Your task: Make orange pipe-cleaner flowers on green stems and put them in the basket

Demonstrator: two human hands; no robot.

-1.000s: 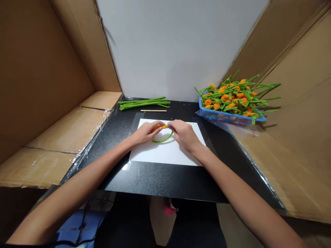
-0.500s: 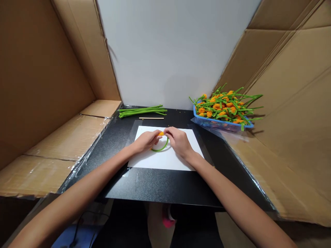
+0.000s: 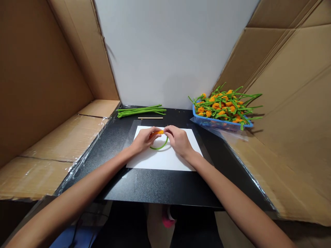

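Above the white sheet (image 3: pixel 160 162), my left hand (image 3: pixel 144 139) pinches a fuzzy orange piece (image 3: pixel 159 132) between thumb and fingers. My right hand (image 3: pixel 178 139) is closed at the right end of that same orange piece, fingertips nearly touching those of my left hand. A green fuzzy stem (image 3: pixel 160 147) curves down below the fingers from my right hand toward my left hand. How the stem joins the orange piece is hidden by the fingers.
A bundle of green stems (image 3: pixel 141 111) lies at the back left, with a thin wooden stick (image 3: pixel 150 118) in front. At the back right stands a blue basket (image 3: pixel 219 123) heaped with orange-and-green pieces. Cardboard walls (image 3: pixel 289 131) flank the black table (image 3: pixel 144 186).
The fingers of my left hand have shifted, and more of the orange piece shows between the hands. The view has moved slightly.
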